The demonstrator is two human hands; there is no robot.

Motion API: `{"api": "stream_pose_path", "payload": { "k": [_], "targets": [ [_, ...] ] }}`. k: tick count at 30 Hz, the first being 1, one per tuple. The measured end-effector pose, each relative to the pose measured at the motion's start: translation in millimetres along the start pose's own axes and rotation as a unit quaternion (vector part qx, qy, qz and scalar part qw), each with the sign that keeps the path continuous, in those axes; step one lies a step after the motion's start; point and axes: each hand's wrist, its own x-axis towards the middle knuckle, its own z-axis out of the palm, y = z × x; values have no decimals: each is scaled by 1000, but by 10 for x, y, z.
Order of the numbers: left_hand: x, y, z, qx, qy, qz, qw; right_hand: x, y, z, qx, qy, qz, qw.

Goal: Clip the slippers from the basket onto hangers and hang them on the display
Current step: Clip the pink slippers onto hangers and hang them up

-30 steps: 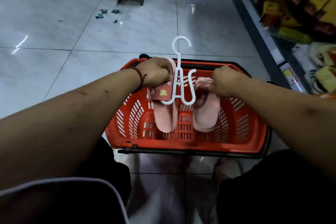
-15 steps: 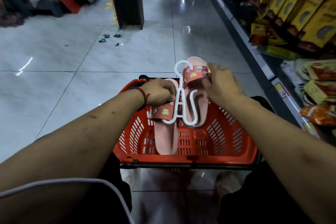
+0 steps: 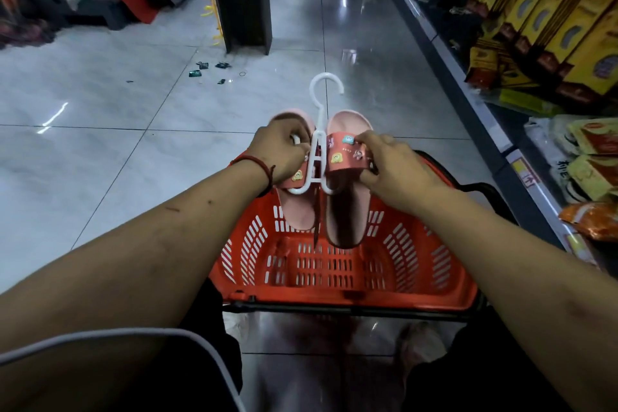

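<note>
Left grip (image 3: 281, 152) curled round the left slipper (image 3: 297, 214), right grip (image 3: 398, 174) pinching the strap of the right slipper (image 3: 347, 217): push both straps fully onto the hanger (image 3: 319, 120) before letting go.

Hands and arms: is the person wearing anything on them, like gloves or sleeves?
No gloves, no sleeves: both forearms are bare. At the wrist of the left hand sits a thin red cord bracelet; the right hand wears nothing visible.

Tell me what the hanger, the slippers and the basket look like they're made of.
Hanger: white moulded plastic, smooth, thin rounded bars. Slippers: likely soft foam or rubber, matte pink soles, redder straps with cartoon patches. Basket: rigid red plastic, slight sheen, slotted moulded walls.
</note>
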Motion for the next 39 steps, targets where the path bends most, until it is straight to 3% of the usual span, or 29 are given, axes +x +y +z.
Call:
{"api": "stream_pose_path", "payload": {
  "k": [14,18,22,24,27,29,34,37,39],
  "targets": [
    [108,-152,-234,-54,49,-72,995,-35,-247,260,-175,-31,-103,979],
    [86,-171,-281,-9,-1,-15,1000,-31,-156,204,-16,-33,-76,996],
    [73,-167,-270,23,-47,41,998,41,-119,149,144,62,39,987],
    [70,-140,-248,30,-57,64,996,124,-149,186,274,47,110,954],
    [55,-99,-204,1,-64,78,995,196,-193,198,473,-20,213,855],
    [40,-82,-173,-27,-65,59,996,203,-207,173,499,-39,233,834],
    [2,-46,-117,2,-73,28,997,146,-222,224,484,-140,260,824],
    [-8,-49,-119,21,-83,17,996,101,-202,271,391,-219,251,858],
    [-16,-54,-125,16,-91,5,996,94,-200,285,366,-225,242,870]
  ]
}}
